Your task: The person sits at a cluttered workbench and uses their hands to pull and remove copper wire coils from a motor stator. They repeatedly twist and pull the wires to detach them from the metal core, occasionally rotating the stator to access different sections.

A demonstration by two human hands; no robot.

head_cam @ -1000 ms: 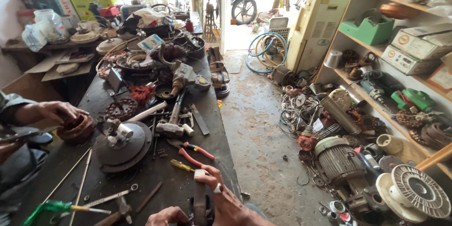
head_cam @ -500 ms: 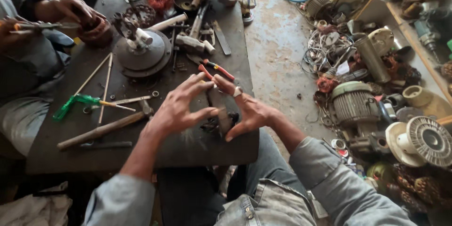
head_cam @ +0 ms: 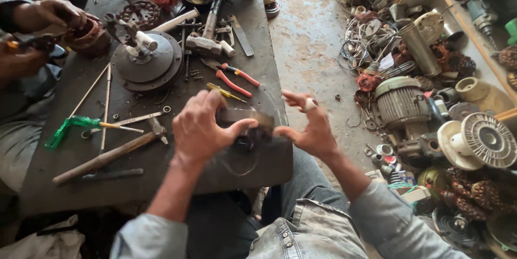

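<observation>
My left hand (head_cam: 202, 127) and my right hand (head_cam: 308, 125) meet over the near edge of the dark workbench (head_cam: 64, 178). Between them is a dark metal motor part (head_cam: 245, 124) with a rusty top edge. The left hand's thumb and fingers grip its left side. On its right side rests the right thumb, with the other fingers spread upward; one of them wears a ring. Much of the part is hidden by the hands.
Red-handled pliers (head_cam: 237, 78), a yellow screwdriver (head_cam: 226, 93), a hammer (head_cam: 107, 156), a green-handled tool (head_cam: 70, 129) and a round fan motor plate (head_cam: 145, 59) lie on the bench. Another person's hands (head_cam: 54, 14) work at far left. An electric motor (head_cam: 401, 105), fan parts and wires crowd the floor at right.
The view has tilted down toward the bench front. My hands, spread open half a second ago, have closed in around the dark metal part.
</observation>
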